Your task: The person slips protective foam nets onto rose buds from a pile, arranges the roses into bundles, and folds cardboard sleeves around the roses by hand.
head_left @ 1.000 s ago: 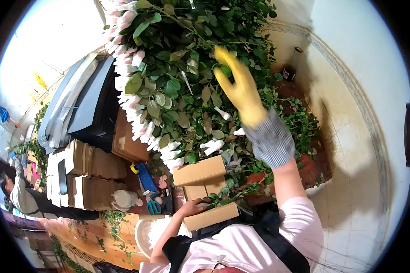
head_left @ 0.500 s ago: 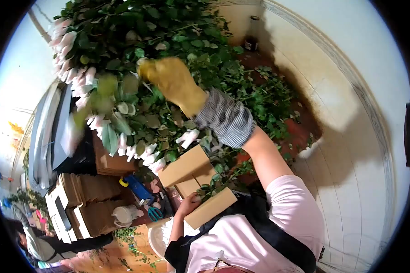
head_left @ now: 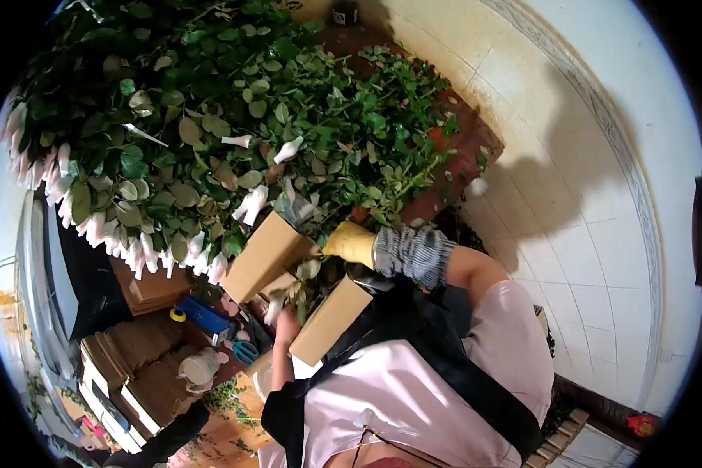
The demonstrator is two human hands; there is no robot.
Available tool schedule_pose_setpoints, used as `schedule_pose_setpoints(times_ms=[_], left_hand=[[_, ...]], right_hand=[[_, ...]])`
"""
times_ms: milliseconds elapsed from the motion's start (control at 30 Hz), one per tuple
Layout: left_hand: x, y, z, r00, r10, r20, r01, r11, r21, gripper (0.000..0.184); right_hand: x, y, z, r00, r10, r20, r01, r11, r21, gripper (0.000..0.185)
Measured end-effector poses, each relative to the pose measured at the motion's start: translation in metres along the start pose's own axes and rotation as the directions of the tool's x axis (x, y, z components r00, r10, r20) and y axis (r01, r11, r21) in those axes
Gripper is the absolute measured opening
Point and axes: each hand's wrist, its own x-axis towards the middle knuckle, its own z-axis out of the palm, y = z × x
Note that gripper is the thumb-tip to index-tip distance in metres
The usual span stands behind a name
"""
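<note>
My right hand [head_left: 349, 243], in a yellow glove with a grey striped cuff, is closed on a leafy rose stem at the upper end of the cardboard box [head_left: 331, 321]. The rose's wrapped pale bud [head_left: 273, 312] points down and left, beside my bare left hand [head_left: 287, 326]. Leaves and the box side partly cover that hand's fingers, so its hold is unclear. Dark green leaves [head_left: 308, 270] lie between the two raised box flaps. Beyond the box is a big heap of roses [head_left: 210, 101], their pale wrapped heads [head_left: 136, 253] lined up on the left.
Left of the box are teal scissors [head_left: 246, 352], a blue tape dispenser [head_left: 205, 314], a white cup [head_left: 200, 368] and stacked cardboard [head_left: 132, 351]. Grey sheets [head_left: 47, 265] stand further left. A dark bottle [head_left: 344, 12] stands by the tiled wall [head_left: 593, 234].
My right hand has come back from the heap to the box, bringing a rose. The view has swung, and the heap now sits further left. My left hand stays at the box.
</note>
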Motion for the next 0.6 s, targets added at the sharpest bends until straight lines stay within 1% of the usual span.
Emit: schedule_pose_setpoints(times_ms=[33, 67, 100, 133, 167, 200, 267, 300, 333, 367, 400, 433, 467, 500, 533, 567, 600], left_hand=[[-0.011, 0.046, -0.018, 0.998, 0.020, 0.052, -0.013, 0.992, -0.123, 0.026], [-0.006, 0.047, -0.019, 0.999, 0.013, 0.045, -0.008, 0.993, -0.120, 0.026], [-0.001, 0.043, -0.020, 0.969, 0.246, 0.001, -0.246, 0.969, 0.037, 0.023], [0.001, 0.036, -0.018, 0.886, 0.463, 0.000, -0.454, 0.869, 0.198, 0.023], [0.005, 0.020, -0.013, 0.885, 0.465, 0.038, -0.440, 0.805, 0.398, 0.023], [-0.006, 0.043, -0.022, 0.889, 0.456, 0.041, -0.433, 0.807, 0.401, 0.023], [-0.017, 0.086, -0.035, 0.853, 0.515, -0.084, -0.343, 0.675, 0.653, 0.035], [-0.017, 0.083, -0.032, 0.864, 0.488, -0.119, -0.302, 0.694, 0.654, 0.045], [-0.015, 0.071, -0.026, 0.865, 0.487, -0.120, -0.301, 0.695, 0.652, 0.045], [-0.011, 0.052, -0.019, 0.909, 0.398, -0.126, -0.296, 0.828, 0.476, 0.047], [-0.008, 0.048, -0.017, 0.945, 0.305, -0.115, -0.264, 0.924, 0.275, 0.048], [-0.007, 0.043, -0.017, 0.924, 0.358, -0.135, -0.319, 0.915, 0.248, 0.047], [-0.008, 0.036, -0.017, 0.926, 0.356, -0.129, -0.318, 0.916, 0.244, 0.047], [-0.006, 0.029, -0.015, 0.930, 0.339, -0.144, -0.317, 0.936, 0.154, 0.046], [-0.003, 0.024, -0.010, 0.934, 0.319, -0.163, -0.314, 0.948, 0.058, 0.045], [-0.009, 0.043, -0.016, 0.961, 0.232, -0.151, -0.235, 0.972, 0.002, 0.043], [-0.008, 0.043, -0.015, 0.961, 0.225, -0.161, -0.229, 0.973, -0.005, 0.043]], right_hand=[[-0.005, 0.013, 0.032, 0.997, 0.072, 0.022, -0.073, 0.997, 0.038, 0.024], [-0.007, 0.019, 0.047, 0.988, 0.130, 0.087, -0.134, 0.990, 0.037, 0.024], [-0.005, 0.023, 0.054, 0.975, 0.176, 0.137, -0.181, 0.983, 0.027, 0.025], [-0.004, 0.025, 0.063, 0.962, 0.209, 0.176, -0.213, 0.977, 0.003, 0.025], [-0.002, 0.024, 0.066, 0.950, 0.240, 0.199, -0.240, 0.970, -0.020, 0.025], [-0.003, 0.022, 0.068, 0.945, 0.256, 0.202, -0.253, 0.967, -0.040, 0.025], [-0.006, 0.022, 0.069, 0.937, 0.282, 0.208, -0.274, 0.959, -0.068, 0.026], [-0.010, 0.023, 0.069, 0.938, 0.285, 0.199, -0.277, 0.958, -0.067, 0.026], [-0.017, 0.022, 0.070, 0.940, 0.283, 0.188, -0.277, 0.959, -0.059, 0.026], [-0.021, 0.022, 0.067, 0.944, 0.278, 0.174, -0.275, 0.960, -0.046, 0.026], [-0.024, 0.023, 0.066, 0.948, 0.272, 0.167, -0.269, 0.962, -0.040, 0.026], [-0.023, 0.023, 0.066, 0.947, 0.271, 0.174, -0.268, 0.963, -0.039, 0.026], [-0.021, 0.024, 0.065, 0.908, 0.282, 0.309, -0.293, 0.956, -0.012, 0.028], [-0.020, 0.029, 0.061, 0.854, 0.285, 0.436, -0.319, 0.948, 0.004, 0.031], [-0.022, 0.034, 0.056, 0.851, 0.286, 0.440, -0.317, 0.949, -0.004, 0.031], [-0.025, 0.037, 0.049, 0.813, 0.310, 0.494, -0.435, 0.886, 0.160, 0.035], [-0.024, 0.039, 0.038, 0.773, 0.316, 0.550, -0.541, 0.782, 0.310, 0.040]])
